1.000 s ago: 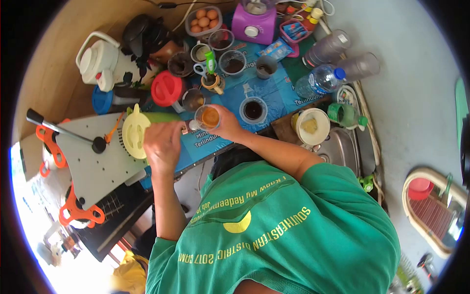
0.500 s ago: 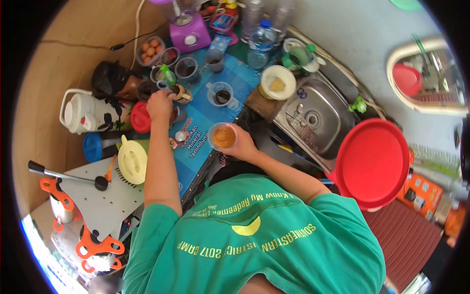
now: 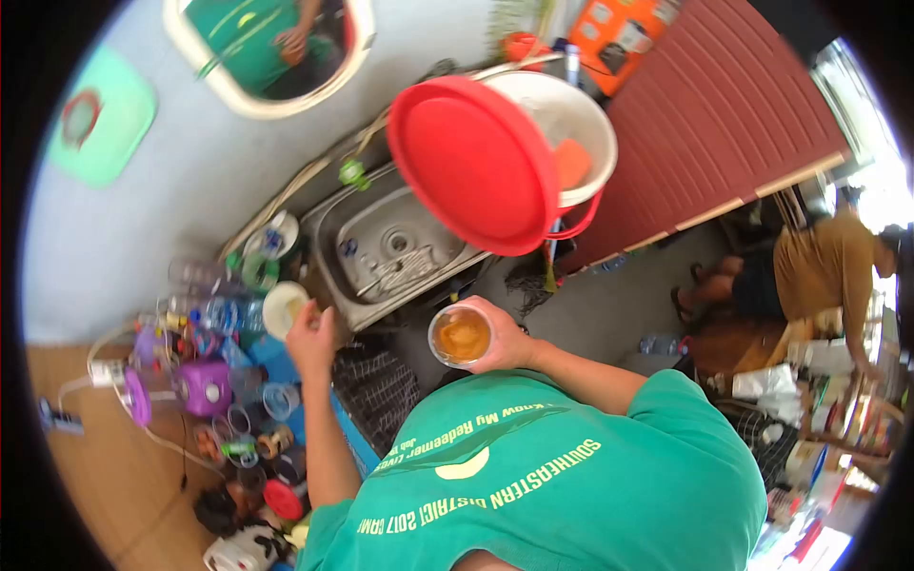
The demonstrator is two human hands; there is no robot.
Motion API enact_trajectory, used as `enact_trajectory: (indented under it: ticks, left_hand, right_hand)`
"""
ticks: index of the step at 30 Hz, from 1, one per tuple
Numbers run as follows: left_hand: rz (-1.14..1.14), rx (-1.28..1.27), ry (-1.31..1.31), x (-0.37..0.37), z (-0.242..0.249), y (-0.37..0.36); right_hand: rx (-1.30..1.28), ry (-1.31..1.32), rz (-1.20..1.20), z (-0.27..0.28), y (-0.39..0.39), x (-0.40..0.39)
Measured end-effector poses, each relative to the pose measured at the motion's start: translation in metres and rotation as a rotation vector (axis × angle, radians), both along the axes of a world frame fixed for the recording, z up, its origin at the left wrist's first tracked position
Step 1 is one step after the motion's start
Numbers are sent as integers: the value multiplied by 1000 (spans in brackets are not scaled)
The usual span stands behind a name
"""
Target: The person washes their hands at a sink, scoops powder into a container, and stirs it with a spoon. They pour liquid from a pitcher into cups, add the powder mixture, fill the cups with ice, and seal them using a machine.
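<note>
My right hand [image 3: 505, 335] is wrapped round a clear plastic cup [image 3: 438, 350] of orange-brown drink with a paler patch on its surface. The cup is in front of my shirt, below the sink. To the left, my left hand [image 3: 312, 341] is raised with its fingers loosely bent and apart, and nothing shows in them. Its fingertips overlap the edge of a white tub [image 3: 285, 310] beside the sink. Behind it are a blue mat and several plastic cups, one a clear measuring cup [image 3: 280, 401].
Above my hands is a steel sink [image 3: 357, 309] with a wire rack in it. A red lid [image 3: 471, 162] leans against a white bucket [image 3: 595, 119]. A purple blender [image 3: 205, 387] and bottles crowd the left. A person in a brown top [image 3: 824, 271] bends at the far right.
The view has swung right, toward the bucket and the other person. My left hand has left the cups and jars and is now by the white tub. My right hand still holds the cup.
</note>
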State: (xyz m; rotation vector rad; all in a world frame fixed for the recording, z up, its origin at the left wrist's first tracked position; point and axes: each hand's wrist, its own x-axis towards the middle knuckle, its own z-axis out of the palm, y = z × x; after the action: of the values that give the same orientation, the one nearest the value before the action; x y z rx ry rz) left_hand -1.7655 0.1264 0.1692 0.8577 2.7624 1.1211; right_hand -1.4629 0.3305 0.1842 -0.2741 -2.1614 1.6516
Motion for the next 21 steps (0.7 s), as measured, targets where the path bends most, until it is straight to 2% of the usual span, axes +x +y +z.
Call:
enact_trajectory:
  ticks: [1, 2, 3, 6, 8, 9, 11, 12, 14, 15, 17, 19, 21]
  left_hand:
    - [-88, 108, -27, 17, 9, 56]
    - [-230, 175, 182, 34, 28, 108]
    - [-338, 199, 284, 46, 48, 157]
    - [-468, 358, 715, 68, 115, 286]
    - [-580, 168, 919, 69, 150, 344]
    - [-599, 184, 918, 56, 155, 366]
    - [-996, 3, 557, 30, 165, 404]
    - [-1023, 13, 564, 39, 181, 414]
    - [-943, -448, 635, 55, 207, 421]
    - [-973, -445, 642, 62, 205, 431]
    - [-973, -557, 919, 74, 195, 449]
    - [-988, -628, 941, 110, 205, 461]
    - [-1034, -621, 909, 139, 209, 478]
  right_hand:
    - [6, 9, -44, 5, 14, 20]
    - [-1, 22, -96, 12, 28, 40]
    - [-8, 34, -147, 19, 40, 61]
    - [14, 3, -293, 32, 74, 119]
    - [1, -5, -373, 32, 91, 154]
    - [6, -14, -428, 32, 99, 170]
    - [15, -17, -510, 29, 112, 196]
    - [32, 6, -585, 26, 115, 208]
    - [43, 29, -693, 19, 117, 230]
    - [-5, 54, -757, 16, 116, 240]
    - [-59, 74, -845, 14, 111, 256]
    - [-266, 162, -1020, 14, 104, 266]
    - [-237, 169, -1106, 17, 99, 275]
